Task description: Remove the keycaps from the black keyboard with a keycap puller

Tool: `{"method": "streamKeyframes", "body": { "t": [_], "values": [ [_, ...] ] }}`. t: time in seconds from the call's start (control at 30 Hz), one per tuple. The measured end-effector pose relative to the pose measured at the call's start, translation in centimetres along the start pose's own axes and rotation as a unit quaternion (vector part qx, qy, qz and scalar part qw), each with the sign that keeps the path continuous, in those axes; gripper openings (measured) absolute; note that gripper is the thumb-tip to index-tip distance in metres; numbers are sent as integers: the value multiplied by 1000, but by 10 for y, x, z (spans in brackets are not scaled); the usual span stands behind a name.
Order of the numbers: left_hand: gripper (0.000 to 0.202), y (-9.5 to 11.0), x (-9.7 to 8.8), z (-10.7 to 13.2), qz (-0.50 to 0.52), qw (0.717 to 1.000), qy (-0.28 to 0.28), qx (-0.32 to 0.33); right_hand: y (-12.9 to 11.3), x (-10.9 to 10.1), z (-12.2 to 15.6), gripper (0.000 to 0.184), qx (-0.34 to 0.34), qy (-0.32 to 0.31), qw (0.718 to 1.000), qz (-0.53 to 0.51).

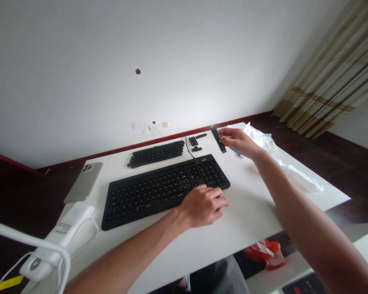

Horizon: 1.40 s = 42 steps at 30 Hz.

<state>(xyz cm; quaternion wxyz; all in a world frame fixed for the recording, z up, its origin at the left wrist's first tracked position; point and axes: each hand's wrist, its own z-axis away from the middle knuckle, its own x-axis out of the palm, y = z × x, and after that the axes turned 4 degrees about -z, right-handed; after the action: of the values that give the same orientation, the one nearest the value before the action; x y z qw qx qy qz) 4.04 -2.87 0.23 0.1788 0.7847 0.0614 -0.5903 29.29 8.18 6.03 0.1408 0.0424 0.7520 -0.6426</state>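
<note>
A black keyboard (147,196) lies slanted on the white table, its keys removed over most of the board. My left hand (204,206) rests palm down at its front right edge, fingers curled together, undersides hidden. At the back right, my right hand (237,141) pinches a dark, narrow tool (219,141) with a thin wire loop at its near end, perhaps a keycap puller. Behind the keyboard a block of loose black keycaps (158,153) is laid out in rows. Smaller keycap groups (194,141) sit right of it, past a black cable (188,149).
A phone (85,181) lies at the table's left edge, near a white power strip (59,241) with cords. Crumpled white plastic (263,141) covers part of the right side, and a thin teal item (236,152) lies under my right hand. An orange-red bag (266,253) is below the front edge.
</note>
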Motion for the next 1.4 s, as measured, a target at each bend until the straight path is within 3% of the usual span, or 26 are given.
{"method": "streamKeyframes", "body": {
  "t": [0.07, 0.17, 0.27, 0.33, 0.6, 0.9, 1.4],
  "values": [
    [18, 1, -3, 0, -28, 999, 21, -17, 1, 12, -1, 31, -1, 0, 995, -103],
    [22, -1, -10, 0, -88, 987, 69, -116, 8, 26, -4, 33, 13, 5, 985, -170],
    [60, -9, -15, -1, -123, 963, 91, -220, 15, 31, -7, 34, 28, 16, 984, -174],
    [76, -14, -16, -1, -124, 958, 91, -242, 19, 31, -9, 34, 30, 21, 985, -168],
    [80, -19, -11, 0, -88, 967, 73, -225, 25, 35, -9, 28, 10, 12, 987, -158],
    [63, -20, -9, -2, -52, 971, 64, -224, 19, 39, -5, 27, 11, -4, 993, -114],
    [59, -18, -6, -2, -38, 969, 73, -232, 19, 36, -4, 20, 12, 3, 996, -90]
  ]
}}
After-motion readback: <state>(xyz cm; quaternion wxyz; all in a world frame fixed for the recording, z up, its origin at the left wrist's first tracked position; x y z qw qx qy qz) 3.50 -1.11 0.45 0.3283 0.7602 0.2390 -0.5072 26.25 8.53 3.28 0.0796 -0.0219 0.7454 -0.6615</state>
